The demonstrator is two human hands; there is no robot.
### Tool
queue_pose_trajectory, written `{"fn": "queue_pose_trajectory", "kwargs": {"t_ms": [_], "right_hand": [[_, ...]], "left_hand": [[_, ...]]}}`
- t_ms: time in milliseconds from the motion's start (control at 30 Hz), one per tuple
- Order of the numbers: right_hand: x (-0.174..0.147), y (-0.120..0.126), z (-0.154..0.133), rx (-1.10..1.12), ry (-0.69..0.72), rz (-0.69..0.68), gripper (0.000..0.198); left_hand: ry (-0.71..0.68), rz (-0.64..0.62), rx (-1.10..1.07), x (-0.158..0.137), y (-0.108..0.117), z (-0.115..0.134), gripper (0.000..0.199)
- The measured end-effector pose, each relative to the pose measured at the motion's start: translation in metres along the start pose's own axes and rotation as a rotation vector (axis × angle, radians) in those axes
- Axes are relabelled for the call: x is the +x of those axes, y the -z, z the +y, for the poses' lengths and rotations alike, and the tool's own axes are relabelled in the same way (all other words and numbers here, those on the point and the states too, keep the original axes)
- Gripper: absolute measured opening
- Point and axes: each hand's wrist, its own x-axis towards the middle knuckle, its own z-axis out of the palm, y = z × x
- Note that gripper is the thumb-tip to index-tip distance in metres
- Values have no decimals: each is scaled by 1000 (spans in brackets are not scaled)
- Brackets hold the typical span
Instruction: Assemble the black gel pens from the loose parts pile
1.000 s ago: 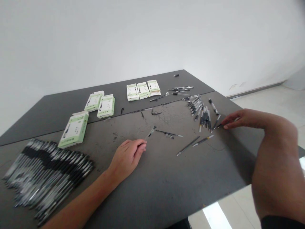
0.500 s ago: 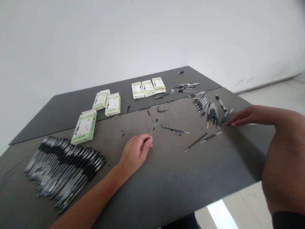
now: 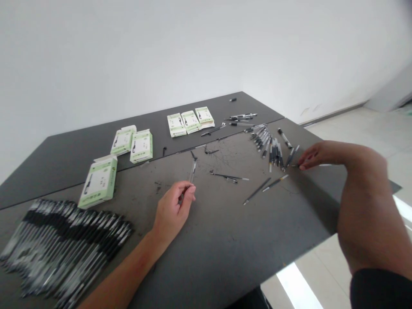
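Note:
My left hand (image 3: 174, 206) is closed in a pinch around a clear pen barrel (image 3: 192, 171), which points away from me with its dark end up. At the right, the fingers of my right hand (image 3: 311, 156) are pressed together on a thin pen refill; its dark tip pokes out left of the fingertips and a pale end (image 3: 325, 165) shows past the hand. Just left of that hand lies a cluster of loose dark-gripped pen parts (image 3: 276, 153). Two refills (image 3: 256, 191) rest on the table nearer to me.
Many assembled pens (image 3: 64, 249) lie in rows at the left front. Green-and-white pen boxes (image 3: 99, 182) stand at the left and back. More pens (image 3: 243, 116) are at the far right. Thin parts (image 3: 229, 176) and ink marks dot the dark table (image 3: 206, 253). A wall stands behind.
The view has turned slightly right, so the table's things sit further left. The barrel in my left hand is tilted a little differently. My right hand remains beside the cluster, pinching.

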Motion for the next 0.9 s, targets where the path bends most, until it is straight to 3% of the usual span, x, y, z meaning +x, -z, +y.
{"fn": "queue_pose_trajectory", "kwargs": {"t_ms": [100,200,400,533,600,700,800,900], "right_hand": [[-4,1,-5,21,-37,-128,40],[-13,-3,-7,-11,-1,-90,46],[-43,-18,-7,-64,229,168,36],[-76,-8,-31,-33,146,407,32],[-92,-1,-64,-8,107,512,35],[-101,0,-138,155,295,641,42],[-90,-14,-222,462,635,627,37],[-68,-32,-292,777,831,503,45]], "left_hand": [[-25,-12,19,1,1,-1,17],[-40,-26,26,2,1,-2,18],[-51,-32,3,2,0,-1,19],[-26,31,-45,1,0,1,31],[-30,85,-90,0,1,1,38],[-46,126,-185,-2,3,1,28],[-38,153,-238,-3,8,4,25],[-42,174,-261,-6,18,10,28]]}}
